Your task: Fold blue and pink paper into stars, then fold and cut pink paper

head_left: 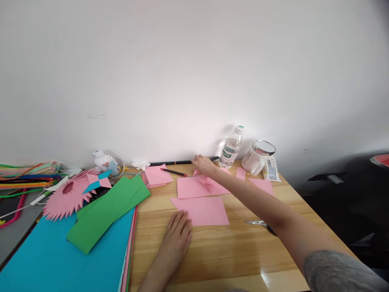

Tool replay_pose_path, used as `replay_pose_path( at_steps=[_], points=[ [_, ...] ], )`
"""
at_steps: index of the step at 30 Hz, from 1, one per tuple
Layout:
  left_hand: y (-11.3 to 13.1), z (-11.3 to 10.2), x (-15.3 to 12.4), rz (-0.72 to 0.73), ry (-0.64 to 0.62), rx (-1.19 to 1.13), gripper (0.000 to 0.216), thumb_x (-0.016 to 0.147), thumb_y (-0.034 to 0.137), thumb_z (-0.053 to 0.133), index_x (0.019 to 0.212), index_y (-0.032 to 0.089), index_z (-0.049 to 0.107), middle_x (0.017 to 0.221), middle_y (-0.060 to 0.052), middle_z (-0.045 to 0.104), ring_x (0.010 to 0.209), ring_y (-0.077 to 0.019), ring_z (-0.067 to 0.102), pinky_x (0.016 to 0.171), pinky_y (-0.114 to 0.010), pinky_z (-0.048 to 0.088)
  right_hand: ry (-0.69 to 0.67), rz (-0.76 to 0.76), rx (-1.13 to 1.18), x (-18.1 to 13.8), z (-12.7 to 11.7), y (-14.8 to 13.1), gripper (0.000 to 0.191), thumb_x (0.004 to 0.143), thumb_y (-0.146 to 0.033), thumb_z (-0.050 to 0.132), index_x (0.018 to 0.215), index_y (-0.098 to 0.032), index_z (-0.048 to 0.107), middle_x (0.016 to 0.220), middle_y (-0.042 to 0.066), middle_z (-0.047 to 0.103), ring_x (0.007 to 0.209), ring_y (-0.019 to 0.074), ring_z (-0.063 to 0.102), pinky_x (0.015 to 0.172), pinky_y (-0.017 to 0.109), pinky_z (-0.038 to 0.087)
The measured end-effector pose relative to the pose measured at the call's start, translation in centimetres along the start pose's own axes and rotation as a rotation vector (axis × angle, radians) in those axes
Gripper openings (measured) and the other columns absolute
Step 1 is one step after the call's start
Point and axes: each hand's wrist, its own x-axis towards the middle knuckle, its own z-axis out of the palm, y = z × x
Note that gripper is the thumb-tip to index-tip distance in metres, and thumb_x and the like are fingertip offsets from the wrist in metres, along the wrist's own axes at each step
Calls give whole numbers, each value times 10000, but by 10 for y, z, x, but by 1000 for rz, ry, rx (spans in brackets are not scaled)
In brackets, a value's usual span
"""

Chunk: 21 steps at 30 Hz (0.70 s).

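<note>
My left hand (178, 233) lies flat, fingers stretched out, its fingertips on the lower left edge of a pink paper sheet (206, 211). At the back, by the wall, my right hand (203, 164) is closed over a long black rod (173, 163); whether its curled fingers grip the rod or something else is hidden. Below that hand, folded pink paper (207, 184) rests on another pink sheet (187, 188). A black pencil-like stick with red ends (174, 172) lies to its left, across pink paper squares (156, 177).
Right of my right hand stand a water bottle (232, 148) and a white lidded mug (255, 160). Scissors (259, 223) lie beneath my right forearm. Leftward are green strips (103, 215), blue sheets (100, 259), a pink pleated ring (57, 202) and a white bottle (106, 162).
</note>
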Motion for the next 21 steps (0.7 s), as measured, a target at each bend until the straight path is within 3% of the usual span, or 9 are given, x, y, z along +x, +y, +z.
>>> replay_pose_path(
  at_steps=[6,11,21],
  points=[
    [2,-4,2,15,-6,43,258,859,157,453,1075,118,590,1188,-142,610,1138,-248,541,914,-423,495,6,53,-13,4,2,-4,225,882,-180,504,1078,-74,534,1029,197,577,918,236,571,727,307,465],
    [1,-2,1,21,3,42,261,858,152,449,1076,118,588,1187,-142,611,1140,-250,540,912,-425,497,-36,141,-19,0,11,6,299,889,-299,534,1131,-124,536,1107,94,573,937,196,589,789,380,504],
    [2,-2,1,10,3,29,267,861,150,438,1082,128,587,1196,-138,607,1155,-243,533,918,-420,498,-124,220,31,4,18,21,311,888,-303,535,1153,-140,529,1150,95,557,966,202,582,810,396,502]
  ],
)
